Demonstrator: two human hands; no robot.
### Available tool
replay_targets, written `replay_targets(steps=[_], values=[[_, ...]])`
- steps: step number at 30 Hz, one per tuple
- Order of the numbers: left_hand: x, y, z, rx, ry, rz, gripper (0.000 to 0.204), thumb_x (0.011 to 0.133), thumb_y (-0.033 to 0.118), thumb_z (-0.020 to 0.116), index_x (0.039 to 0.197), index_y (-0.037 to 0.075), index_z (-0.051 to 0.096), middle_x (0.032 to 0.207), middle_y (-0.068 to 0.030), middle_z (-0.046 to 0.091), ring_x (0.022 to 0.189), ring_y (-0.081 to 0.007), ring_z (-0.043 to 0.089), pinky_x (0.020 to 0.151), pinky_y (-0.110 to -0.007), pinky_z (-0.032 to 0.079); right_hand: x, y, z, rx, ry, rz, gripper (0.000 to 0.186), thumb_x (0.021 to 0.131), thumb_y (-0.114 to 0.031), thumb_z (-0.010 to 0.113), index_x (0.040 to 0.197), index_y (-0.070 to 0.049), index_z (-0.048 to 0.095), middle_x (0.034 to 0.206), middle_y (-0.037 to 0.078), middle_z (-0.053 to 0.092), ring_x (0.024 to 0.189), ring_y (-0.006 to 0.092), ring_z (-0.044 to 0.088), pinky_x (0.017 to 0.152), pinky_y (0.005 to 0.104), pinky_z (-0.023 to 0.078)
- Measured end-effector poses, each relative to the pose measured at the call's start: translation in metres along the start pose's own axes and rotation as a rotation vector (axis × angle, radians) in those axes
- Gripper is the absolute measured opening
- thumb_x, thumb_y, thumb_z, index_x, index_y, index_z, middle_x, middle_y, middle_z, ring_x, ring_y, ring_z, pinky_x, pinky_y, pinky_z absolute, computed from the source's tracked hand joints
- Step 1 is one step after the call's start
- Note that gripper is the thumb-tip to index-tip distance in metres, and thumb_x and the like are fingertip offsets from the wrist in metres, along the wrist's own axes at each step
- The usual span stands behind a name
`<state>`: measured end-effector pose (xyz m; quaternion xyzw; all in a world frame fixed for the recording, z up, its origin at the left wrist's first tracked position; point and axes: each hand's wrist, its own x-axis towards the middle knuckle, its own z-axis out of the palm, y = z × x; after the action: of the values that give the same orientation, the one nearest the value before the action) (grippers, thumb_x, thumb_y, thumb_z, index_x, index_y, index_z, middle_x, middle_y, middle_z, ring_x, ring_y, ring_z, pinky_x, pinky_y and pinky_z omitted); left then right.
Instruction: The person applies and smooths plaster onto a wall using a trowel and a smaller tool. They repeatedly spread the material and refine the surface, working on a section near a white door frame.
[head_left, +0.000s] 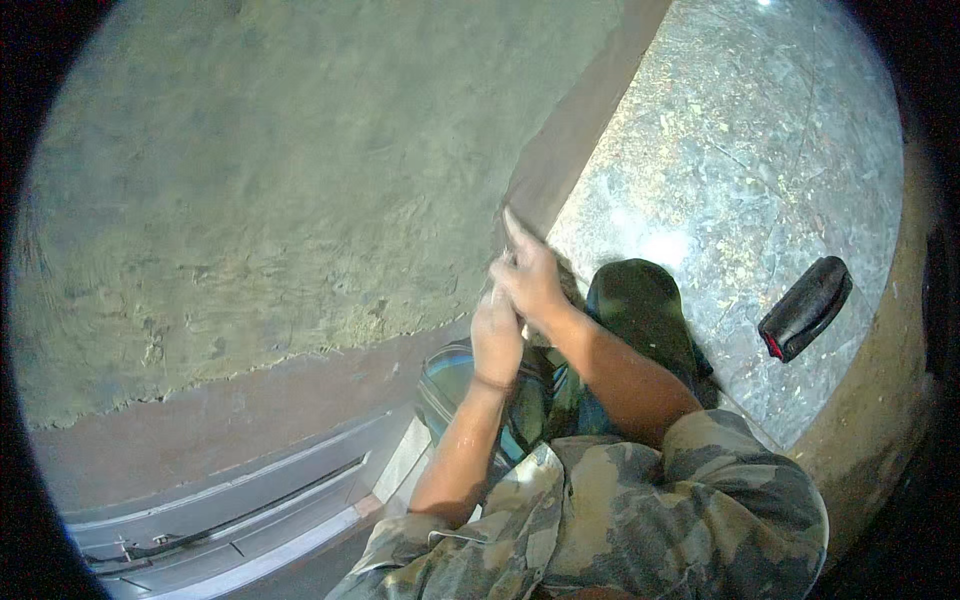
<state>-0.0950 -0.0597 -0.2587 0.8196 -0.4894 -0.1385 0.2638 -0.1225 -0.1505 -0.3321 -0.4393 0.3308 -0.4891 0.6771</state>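
Note:
My right hand (533,283) and my left hand (497,332) meet in front of my knees, the right one slightly above and overlapping the left. The right index finger is stretched out toward the ragged edge of a rough grey-green plastered surface (270,190). Its other fingers curl in against my left hand. The left fingers are drawn together and partly covered by the right hand. A small pale bit shows between the hands, too blurred to name. Bare brown strips (575,130) border the plaster on its right and lower sides.
Right of the plaster spreads a grey, speckled surface (740,170). A black zipped pouch (806,308) with a red spot lies on it. At lower left are a grey panelled frame (250,490) and a pale ledge. My knee (635,290) is just right of my hands.

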Motion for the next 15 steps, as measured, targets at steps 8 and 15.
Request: replay_targets(steps=[8, 15], values=[[-0.007, 0.006, -0.017, -0.123, -0.094, -0.240, 0.046, 0.112, 0.028, 0.031, 0.104, -0.005, 0.062, 0.097, -0.0280, 0.065, 0.091, -0.0484, 0.060, 0.080, -0.052, 0.045, -0.014, -0.021, 0.003, -0.042, -0.092, 0.040, 0.080, 0.079, 0.000, 0.061, 0.153, 0.011, 0.035, 0.135, 0.021, 0.058, 0.094, 0.0149, 0.055, 0.083, 0.0261, 0.046], [-0.030, 0.001, -0.021, -0.163, -0.013, -0.193, 0.046, 0.111, 0.031, 0.035, 0.102, -0.006, 0.060, 0.095, -0.0282, 0.063, 0.089, -0.0460, 0.060, 0.079, -0.051, 0.045, -0.024, -0.008, 0.008, -0.058, -0.172, 0.134, 0.082, 0.081, 0.007, 0.058, 0.158, 0.008, 0.030, 0.149, 0.018, 0.052, 0.111, 0.0126, 0.058, 0.091, 0.0217, 0.046]])
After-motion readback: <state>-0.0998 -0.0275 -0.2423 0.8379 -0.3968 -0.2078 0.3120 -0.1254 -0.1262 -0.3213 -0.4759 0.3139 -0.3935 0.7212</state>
